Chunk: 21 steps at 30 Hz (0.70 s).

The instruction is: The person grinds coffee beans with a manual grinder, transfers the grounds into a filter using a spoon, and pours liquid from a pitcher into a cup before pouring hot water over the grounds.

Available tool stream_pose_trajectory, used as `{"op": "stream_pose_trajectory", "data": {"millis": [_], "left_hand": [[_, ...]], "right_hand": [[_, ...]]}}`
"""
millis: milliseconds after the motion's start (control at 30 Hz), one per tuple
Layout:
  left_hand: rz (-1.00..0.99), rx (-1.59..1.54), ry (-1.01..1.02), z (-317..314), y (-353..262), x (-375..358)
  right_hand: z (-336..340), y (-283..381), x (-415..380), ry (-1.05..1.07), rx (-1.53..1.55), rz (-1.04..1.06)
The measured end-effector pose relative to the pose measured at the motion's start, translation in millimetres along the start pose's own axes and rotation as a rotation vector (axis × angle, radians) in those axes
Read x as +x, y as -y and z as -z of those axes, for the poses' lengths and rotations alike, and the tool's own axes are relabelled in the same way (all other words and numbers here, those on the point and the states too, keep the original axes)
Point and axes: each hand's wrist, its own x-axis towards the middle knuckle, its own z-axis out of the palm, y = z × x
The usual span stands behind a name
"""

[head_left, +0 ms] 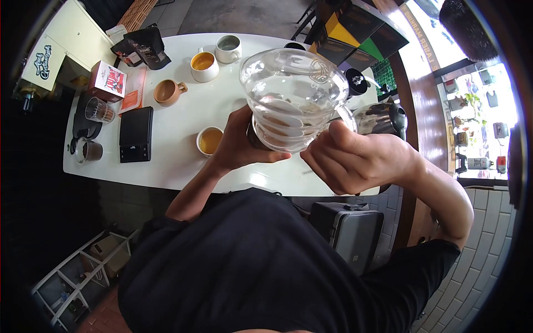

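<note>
Head view: both hands grip a clear glass server raised above the worktop.
Left hand (241,147) is closed under the glass server (294,100), cupping its base; right hand (355,161) is closed on the handle at its side. Below on the white worktop (177,166): a cup of amber liquid (210,140), a black scale (136,134), a steel kettle (380,117).

Head view, steeply down, close

Five cups sit on the worktop (183,119): two hold tea (210,141), three are scattered behind. One glass server (291,97), one scale (136,134), one kettle (380,117).
</note>
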Motion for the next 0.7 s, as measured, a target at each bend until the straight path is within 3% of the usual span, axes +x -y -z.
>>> {"op": "stream_pose_trajectory", "data": {"millis": [67,367,533,700], "left_hand": [[-0.003,-0.013,-0.003,0,0,1],[0.026,0.169,0.067,3,-5,3],[0.039,0.111,0.058,-1,-6,4],[0.003,0.117,0.044,-3,-5,5]], "right_hand": [[1,-3,-1,0.001,-0.035,0.06],[22,-30,-9,-0.113,-0.082,-0.287],[8,-9,-12,-0.147,0.035,-0.183],[5,-2,-20,-0.188,0.016,-0.264]]}}
